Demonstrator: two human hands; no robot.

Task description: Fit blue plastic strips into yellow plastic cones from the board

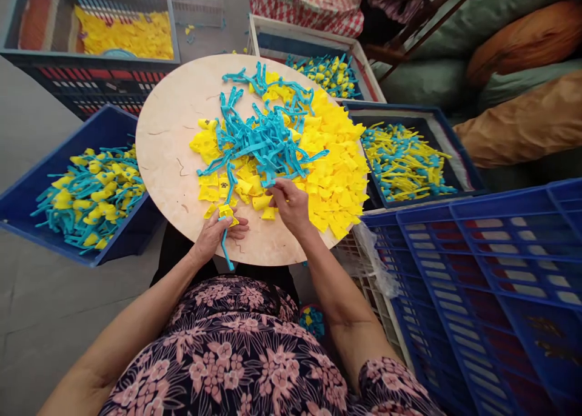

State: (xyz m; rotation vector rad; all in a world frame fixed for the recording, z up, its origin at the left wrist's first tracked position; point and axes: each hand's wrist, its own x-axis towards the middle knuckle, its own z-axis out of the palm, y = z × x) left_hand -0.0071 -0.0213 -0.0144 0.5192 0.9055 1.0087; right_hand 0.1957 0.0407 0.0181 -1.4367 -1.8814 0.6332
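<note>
A round wooden board (173, 137) lies in front of me with a heap of yellow plastic pieces (334, 161) and a tangle of blue plastic sticks (264, 140) on it. My left hand (216, 234) is closed on a joined toy (226, 222), a yellow piece on a blue stick whose end hangs over the board's near edge. My right hand (288, 204) pinches at the near edge of the blue sticks, fingers closed on one of them.
A blue crate (27, 191) at my left holds joined yellow and blue toys (91, 194). Another blue tray (436, 122) of them sits at my right, and a white-rimmed crate (300, 31) behind. Empty blue slatted crates (491, 270) stack at my right. A crate of yellow pieces (127, 34) stands far left.
</note>
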